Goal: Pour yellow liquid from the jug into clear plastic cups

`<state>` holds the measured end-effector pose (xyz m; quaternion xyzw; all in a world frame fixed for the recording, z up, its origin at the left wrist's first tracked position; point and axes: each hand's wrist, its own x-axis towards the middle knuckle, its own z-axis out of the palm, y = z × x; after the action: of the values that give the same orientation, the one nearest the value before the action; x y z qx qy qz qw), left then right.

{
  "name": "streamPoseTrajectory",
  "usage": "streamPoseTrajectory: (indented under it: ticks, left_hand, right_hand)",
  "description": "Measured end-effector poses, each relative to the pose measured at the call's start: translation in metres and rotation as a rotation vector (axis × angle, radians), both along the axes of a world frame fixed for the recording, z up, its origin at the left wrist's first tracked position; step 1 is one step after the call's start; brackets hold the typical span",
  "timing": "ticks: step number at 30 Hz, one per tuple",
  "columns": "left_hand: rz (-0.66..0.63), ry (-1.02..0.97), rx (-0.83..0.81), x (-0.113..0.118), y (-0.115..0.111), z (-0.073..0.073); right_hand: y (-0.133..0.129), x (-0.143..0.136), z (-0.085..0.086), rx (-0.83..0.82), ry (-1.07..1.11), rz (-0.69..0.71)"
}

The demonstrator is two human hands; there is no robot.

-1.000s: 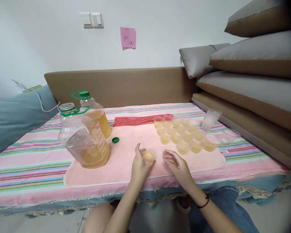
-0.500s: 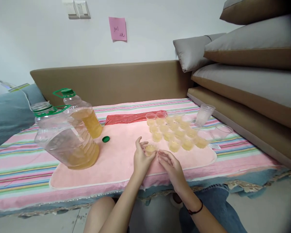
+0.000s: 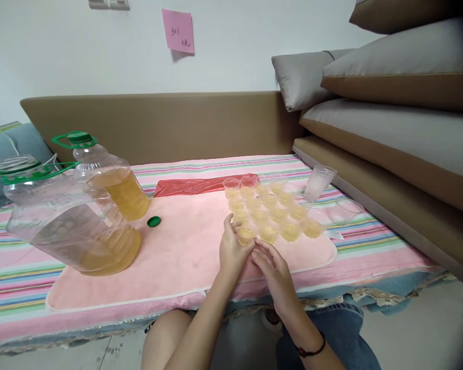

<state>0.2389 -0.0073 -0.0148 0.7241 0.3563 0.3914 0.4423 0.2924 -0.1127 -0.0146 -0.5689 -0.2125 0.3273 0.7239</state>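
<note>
Left hand (image 3: 233,249): fingers half-curled around clear plastic cup of yellow liquid (image 3: 246,235), beside filled-cup rows. Right hand (image 3: 273,270): fingers loosely bent, no visible grip.

even indoor light, soft shadows, dark blurred right edge

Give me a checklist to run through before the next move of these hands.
1. Left hand around a cup: ok.
2. That cup upright: ok, it looks level.
3. Right hand free of any load: ok, nothing visible in it.
4. Cup clear of the filled cups beside it: cannot tell.
5. Near jug closed: not ok, its mouth is open; a green cap lies on the mat.
6. Rear jug closed: ok.
</note>
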Motion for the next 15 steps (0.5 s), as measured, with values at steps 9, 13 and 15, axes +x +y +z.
streamPoseTrajectory:
  ticks: [9, 13, 15]
  left_hand:
    - [0.01, -0.011, 0.027, 0.002, 0.001, -0.011]
    - [-0.001, -0.028, 0.035, 0.002, 0.002, -0.016]
    - [-0.007, -0.046, 0.049, 0.001, 0.002, -0.018]
  right_hand:
    - [0.0, 0.0, -0.001, -0.002, 0.048, 0.011]
    - [0.0, 0.001, -0.001, -0.011, 0.051, 0.015]
    - [0.0, 0.002, -0.002, -0.02, 0.049, 0.013]
